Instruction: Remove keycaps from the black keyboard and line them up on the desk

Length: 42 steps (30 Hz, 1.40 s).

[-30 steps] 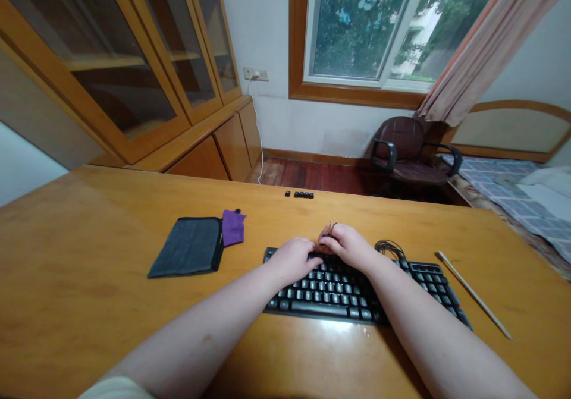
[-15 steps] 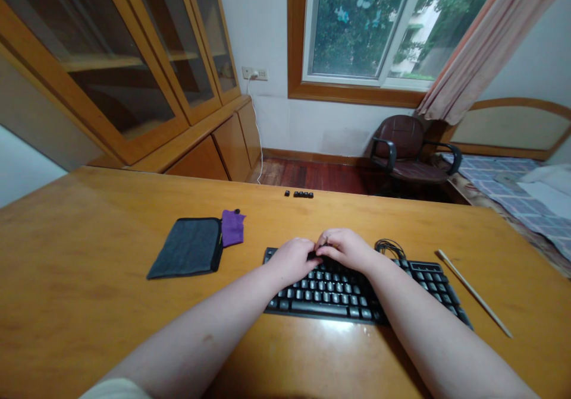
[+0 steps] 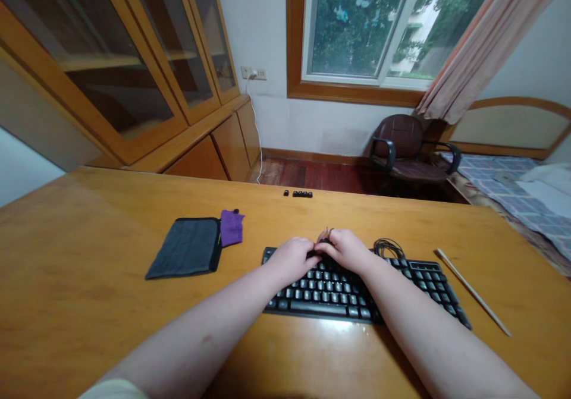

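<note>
A black keyboard point(image 3: 328, 295) lies on the wooden desk, with my forearms reaching over it. At its rear rows, my left hand point(image 3: 292, 259) grips the upper edge with curled fingers, the thumb resting over the keys. Right beside it, my right hand point(image 3: 345, 247) is bent in a pinch, thumb towards the left hand's fingertips. Whatever small dark thing sits between the right fingers is too hidden to name. Several black keycaps point(image 3: 303, 194) stand in a short row near the desk's far edge, and one single keycap point(image 3: 286, 192) is just left of them.
On the left lie a dark grey cloth pouch point(image 3: 185, 247) and a purple cloth piece point(image 3: 232, 228). A coiled black cable point(image 3: 389, 248) rests behind the keyboard. To the right is a thin pale stick point(image 3: 473, 292). Beyond the desk stands an office chair point(image 3: 404, 146).
My right hand's fingers have shifted and lifted slightly at the keyboard's rear rows. My left hand keeps its place. The whole view has moved very slightly.
</note>
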Each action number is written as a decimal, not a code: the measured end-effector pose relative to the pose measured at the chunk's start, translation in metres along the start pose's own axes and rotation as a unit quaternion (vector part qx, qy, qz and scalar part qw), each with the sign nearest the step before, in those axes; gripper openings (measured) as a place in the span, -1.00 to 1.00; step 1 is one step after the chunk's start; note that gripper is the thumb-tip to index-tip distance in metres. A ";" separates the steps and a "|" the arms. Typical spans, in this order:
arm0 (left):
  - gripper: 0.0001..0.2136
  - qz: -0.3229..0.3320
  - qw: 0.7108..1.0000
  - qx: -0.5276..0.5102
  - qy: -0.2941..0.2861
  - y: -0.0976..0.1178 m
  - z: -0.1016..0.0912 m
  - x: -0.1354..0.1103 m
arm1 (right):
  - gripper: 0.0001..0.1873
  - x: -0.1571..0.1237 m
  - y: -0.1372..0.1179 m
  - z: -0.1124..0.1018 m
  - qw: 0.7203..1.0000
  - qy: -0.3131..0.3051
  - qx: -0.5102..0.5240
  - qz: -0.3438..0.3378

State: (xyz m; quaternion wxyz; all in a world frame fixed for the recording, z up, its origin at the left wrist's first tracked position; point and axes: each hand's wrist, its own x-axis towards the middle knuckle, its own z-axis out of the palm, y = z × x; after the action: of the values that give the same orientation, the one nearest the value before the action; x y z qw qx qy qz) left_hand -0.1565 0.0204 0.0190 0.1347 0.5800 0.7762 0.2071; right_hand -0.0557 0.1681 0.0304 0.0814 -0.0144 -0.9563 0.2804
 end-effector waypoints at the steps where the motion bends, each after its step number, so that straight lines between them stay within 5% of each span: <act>1: -0.81 -0.001 1.000 0.000 -0.002 0.000 0.000 0.000 | -0.78 0.000 -0.001 0.000 1.000 0.001 0.008 0.003; 29: -0.79 0.006 1.000 0.006 0.007 0.001 -0.001 0.000 | -0.83 0.002 0.001 0.003 0.990 0.052 0.126 0.044; 42: -0.78 0.014 1.000 -0.007 0.002 0.000 0.000 0.000 | -0.77 0.001 0.008 -0.007 0.984 -0.057 0.127 -0.111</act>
State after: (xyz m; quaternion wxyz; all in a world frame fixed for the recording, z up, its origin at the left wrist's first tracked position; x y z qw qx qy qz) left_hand -0.1561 0.0204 0.0188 0.1344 0.5896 0.7669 0.2150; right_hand -0.0556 0.1788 0.0321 0.0589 0.1182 -0.9116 0.3892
